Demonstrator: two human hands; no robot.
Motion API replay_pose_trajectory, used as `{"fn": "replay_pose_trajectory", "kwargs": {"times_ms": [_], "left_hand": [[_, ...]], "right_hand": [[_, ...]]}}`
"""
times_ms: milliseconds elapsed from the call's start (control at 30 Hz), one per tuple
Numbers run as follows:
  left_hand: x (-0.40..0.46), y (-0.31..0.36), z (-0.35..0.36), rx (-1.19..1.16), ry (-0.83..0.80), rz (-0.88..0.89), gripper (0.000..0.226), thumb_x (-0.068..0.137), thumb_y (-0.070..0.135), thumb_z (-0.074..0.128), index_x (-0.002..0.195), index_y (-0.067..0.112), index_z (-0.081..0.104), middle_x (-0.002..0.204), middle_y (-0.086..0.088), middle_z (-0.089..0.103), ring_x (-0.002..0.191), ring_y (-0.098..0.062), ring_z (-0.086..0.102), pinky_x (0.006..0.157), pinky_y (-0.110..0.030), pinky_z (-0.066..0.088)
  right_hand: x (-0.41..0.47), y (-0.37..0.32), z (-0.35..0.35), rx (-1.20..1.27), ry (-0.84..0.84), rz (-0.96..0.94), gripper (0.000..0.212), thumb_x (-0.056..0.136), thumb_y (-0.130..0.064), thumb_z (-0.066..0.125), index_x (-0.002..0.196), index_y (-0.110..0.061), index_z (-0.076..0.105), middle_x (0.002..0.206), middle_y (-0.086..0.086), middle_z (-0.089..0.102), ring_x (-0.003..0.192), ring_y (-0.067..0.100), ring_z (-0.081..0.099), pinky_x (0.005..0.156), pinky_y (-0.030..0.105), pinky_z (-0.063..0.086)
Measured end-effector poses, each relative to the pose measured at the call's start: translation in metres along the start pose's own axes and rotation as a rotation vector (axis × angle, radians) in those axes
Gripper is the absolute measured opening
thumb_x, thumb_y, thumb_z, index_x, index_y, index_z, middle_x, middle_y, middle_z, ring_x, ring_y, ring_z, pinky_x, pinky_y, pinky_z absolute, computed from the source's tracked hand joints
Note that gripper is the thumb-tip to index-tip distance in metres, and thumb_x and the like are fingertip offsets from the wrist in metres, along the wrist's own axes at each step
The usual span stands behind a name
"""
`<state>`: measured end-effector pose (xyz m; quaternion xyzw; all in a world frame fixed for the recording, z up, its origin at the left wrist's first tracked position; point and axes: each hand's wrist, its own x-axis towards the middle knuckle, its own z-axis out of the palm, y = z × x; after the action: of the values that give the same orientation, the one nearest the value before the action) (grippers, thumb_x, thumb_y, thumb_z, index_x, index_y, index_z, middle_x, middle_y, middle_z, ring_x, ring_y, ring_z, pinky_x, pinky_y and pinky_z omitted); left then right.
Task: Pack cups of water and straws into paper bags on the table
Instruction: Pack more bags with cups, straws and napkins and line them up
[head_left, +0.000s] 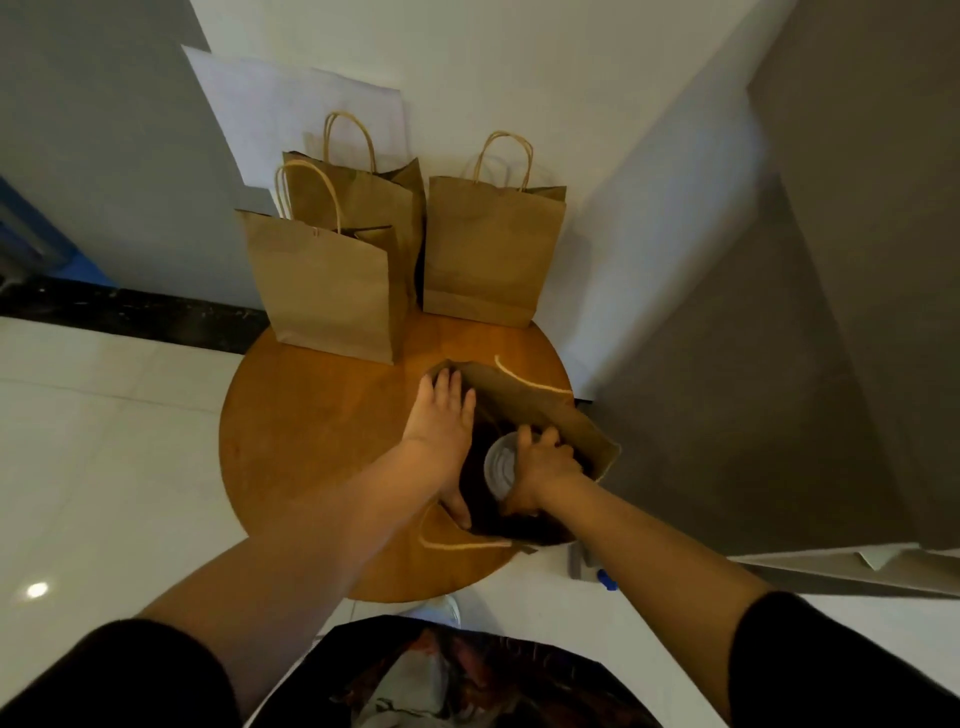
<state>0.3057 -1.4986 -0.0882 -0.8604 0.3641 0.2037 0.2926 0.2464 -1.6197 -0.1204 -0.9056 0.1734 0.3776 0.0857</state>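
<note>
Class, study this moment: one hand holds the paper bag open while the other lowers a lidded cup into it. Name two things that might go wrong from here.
1. The right hand grips the cup from the side near its lid; if it tilts on the way down, water may leak into the open bag.
2. The open bag overhangs the edge of the round table, held only by the left hand; the cup's weight might tip it off.

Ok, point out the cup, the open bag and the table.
cup (500, 466), head view, on its lid.
open bag (545, 410), head view, on its far wall.
table (322, 415), head view, on bare wood.
</note>
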Motion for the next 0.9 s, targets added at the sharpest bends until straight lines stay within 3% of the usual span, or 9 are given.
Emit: {"fn": "replay_pose_trajectory", "kwargs": {"times_ms": [167,300,433,667,767,833,900], "left_hand": [[0.001,0.002,-0.004,0.028,-0.033,0.012,0.138,0.061,0.081,0.057,0.146,0.0,-0.016,0.153,-0.028,-0.011,0.141,-0.045,-0.009,0.115,-0.055,-0.002],[0.005,0.003,-0.008,0.011,-0.028,0.025,0.104,0.087,0.057,0.051,0.147,0.001,-0.012,0.154,-0.028,-0.009,0.141,-0.045,-0.01,0.115,-0.055,0.001],[0.005,-0.001,-0.012,0.01,-0.059,0.031,0.108,0.084,0.06,0.054,0.148,0.001,-0.012,0.154,-0.027,-0.01,0.141,-0.045,-0.011,0.115,-0.055,0.0],[0.001,-0.003,-0.022,-0.043,-0.027,0.067,0.126,0.071,0.071,0.061,0.148,0.002,-0.012,0.155,-0.024,-0.01,0.142,-0.041,-0.01,0.116,-0.053,-0.001],[-0.006,-0.004,-0.03,-0.2,0.008,0.078,0.105,0.083,0.059,0.057,0.149,0.005,-0.004,0.157,-0.018,0.0,0.145,-0.035,0.0,0.117,-0.046,0.005],[-0.012,-0.004,-0.039,-0.29,0.045,0.105,0.08,0.091,0.049,0.05,0.148,0.007,0.015,0.153,-0.017,0.023,0.14,-0.033,0.022,0.114,-0.042,0.023],[-0.02,0.001,-0.049,-0.38,0.079,0.131,0.048,0.095,0.04,0.045,0.134,0.012,0.04,0.132,-0.011,0.051,0.118,-0.027,0.049,0.095,-0.038,0.041]], "right_hand": [[0.022,-0.007,0.017,-0.143,-0.029,0.019,0.101,0.083,-0.04,0.064,0.148,-0.015,-0.01,0.147,0.027,0.015,0.133,0.043,0.03,0.106,0.049,0.035],[0.036,-0.012,0.029,-0.264,-0.08,0.025,0.094,0.088,-0.039,0.057,0.149,-0.012,-0.009,0.151,0.026,0.014,0.137,0.042,0.024,0.109,0.049,0.03],[0.045,-0.013,0.031,-0.325,-0.074,-0.019,0.091,0.09,-0.037,0.056,0.148,-0.01,-0.009,0.151,0.025,0.014,0.138,0.041,0.023,0.111,0.047,0.028],[0.037,-0.007,0.016,-0.161,-0.112,0.005,0.089,0.091,-0.037,0.055,0.15,-0.017,-0.009,0.152,0.024,0.007,0.136,0.041,0.027,0.108,0.048,0.03],[0.021,-0.003,0.003,-0.075,-0.052,-0.043,0.071,0.094,-0.038,0.049,0.149,-0.017,0.01,0.148,0.02,0.024,0.132,0.038,0.035,0.104,0.047,0.035],[0.005,0.001,-0.008,-0.011,0.025,-0.124,0.05,0.094,-0.036,0.049,0.138,-0.017,0.037,0.136,0.014,0.046,0.122,0.033,0.048,0.096,0.045,0.042],[-0.016,0.009,-0.019,0.095,0.107,-0.206,0.032,0.093,-0.032,0.049,0.122,-0.019,0.052,0.119,0.009,0.06,0.106,0.029,0.057,0.081,0.039,0.047]]}}
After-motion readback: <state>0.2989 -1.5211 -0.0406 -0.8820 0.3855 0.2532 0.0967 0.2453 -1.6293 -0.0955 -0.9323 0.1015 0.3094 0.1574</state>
